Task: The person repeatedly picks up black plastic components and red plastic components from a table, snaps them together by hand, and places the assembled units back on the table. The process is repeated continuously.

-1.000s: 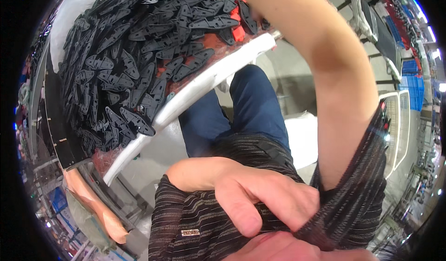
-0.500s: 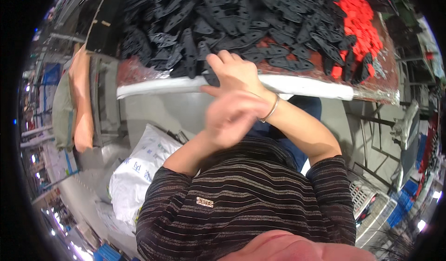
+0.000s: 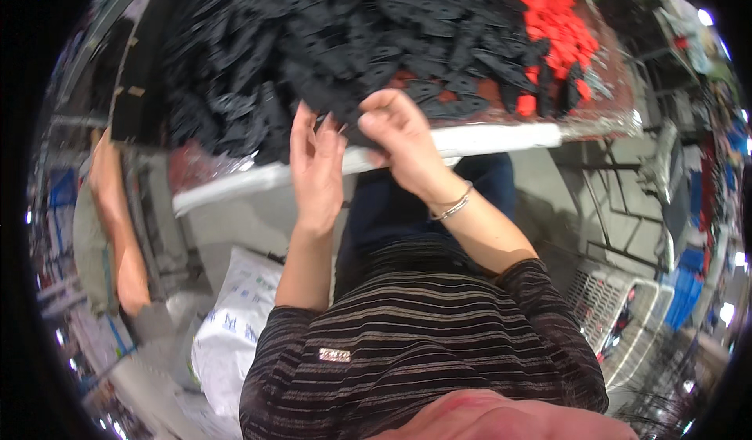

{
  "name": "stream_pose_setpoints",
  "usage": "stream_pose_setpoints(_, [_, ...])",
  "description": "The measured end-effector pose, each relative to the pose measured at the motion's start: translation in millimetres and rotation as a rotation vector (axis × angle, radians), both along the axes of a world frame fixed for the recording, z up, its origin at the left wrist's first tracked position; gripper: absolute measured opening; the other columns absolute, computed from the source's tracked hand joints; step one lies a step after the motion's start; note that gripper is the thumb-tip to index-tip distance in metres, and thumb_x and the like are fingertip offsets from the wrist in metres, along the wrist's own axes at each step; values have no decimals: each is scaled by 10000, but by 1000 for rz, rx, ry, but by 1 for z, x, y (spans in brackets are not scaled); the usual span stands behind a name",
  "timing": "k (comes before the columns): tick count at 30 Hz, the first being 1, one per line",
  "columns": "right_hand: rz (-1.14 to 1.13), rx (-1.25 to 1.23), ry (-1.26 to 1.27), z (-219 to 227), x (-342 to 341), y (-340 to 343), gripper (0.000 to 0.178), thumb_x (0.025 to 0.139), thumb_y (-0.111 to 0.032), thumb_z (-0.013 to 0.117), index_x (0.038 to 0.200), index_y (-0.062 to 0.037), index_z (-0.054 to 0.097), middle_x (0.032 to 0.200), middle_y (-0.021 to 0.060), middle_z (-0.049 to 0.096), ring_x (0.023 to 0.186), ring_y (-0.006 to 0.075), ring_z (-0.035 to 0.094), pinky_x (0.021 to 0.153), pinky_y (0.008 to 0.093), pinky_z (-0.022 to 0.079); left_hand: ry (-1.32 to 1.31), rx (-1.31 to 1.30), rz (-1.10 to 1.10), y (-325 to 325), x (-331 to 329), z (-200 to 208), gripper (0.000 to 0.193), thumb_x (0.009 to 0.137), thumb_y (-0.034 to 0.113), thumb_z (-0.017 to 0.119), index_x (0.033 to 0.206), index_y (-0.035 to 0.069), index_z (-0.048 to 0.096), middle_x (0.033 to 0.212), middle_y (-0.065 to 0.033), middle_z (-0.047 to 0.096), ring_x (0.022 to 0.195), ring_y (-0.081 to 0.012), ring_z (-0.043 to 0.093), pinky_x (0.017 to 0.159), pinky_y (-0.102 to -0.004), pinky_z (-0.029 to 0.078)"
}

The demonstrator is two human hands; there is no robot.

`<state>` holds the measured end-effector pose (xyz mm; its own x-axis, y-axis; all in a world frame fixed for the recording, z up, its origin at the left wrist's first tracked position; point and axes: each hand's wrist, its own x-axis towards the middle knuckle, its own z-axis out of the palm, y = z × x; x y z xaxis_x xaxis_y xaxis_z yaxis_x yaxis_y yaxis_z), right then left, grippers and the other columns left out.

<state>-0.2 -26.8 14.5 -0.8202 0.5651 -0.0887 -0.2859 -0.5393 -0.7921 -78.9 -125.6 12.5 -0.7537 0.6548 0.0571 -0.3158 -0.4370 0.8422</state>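
Note:
A heap of flat black pieces with small holes covers most of the table. My right hand, with a bracelet on its wrist, is at the near edge of the heap, its thumb and fingers curled around the edge of a dark, blurred black piece. To its left, my left hand points away from me with fingers stretched and apart, its fingertips close beside that piece. Whether the left fingertips touch it is too blurred to tell.
Bright red pieces lie at the heap's right. A white roll-like edge runs along the table front. On the floor at left stands a white sack; another person's arm is farther left. A white basket stands at right.
My left hand has moved from above my right wrist to the heap's edge, left of my right hand. The right hand's fingers have curled in. The whole view has shifted.

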Motion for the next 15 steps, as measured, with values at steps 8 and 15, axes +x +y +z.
stream_pose_setpoints(8, [-342,918,-458,3,79,92,65,785,-98,666,824,-51,643,759,16,617,686,94,574,598,250,475,-162,135,-345,47,33,-10,163,930,83,489,1079,19,493,1031,-133,598,986,-223,585,844,-374,503])
stream_pose_setpoints(15, [-519,1947,-1318,4,147,283,82,714,-142,627,772,-116,679,803,78,633,865,272,595,688,386,504,-292,10,-615,79,51,-32,156,931,101,496,1070,32,511,995,-103,600,949,-209,601,794,-349,532])
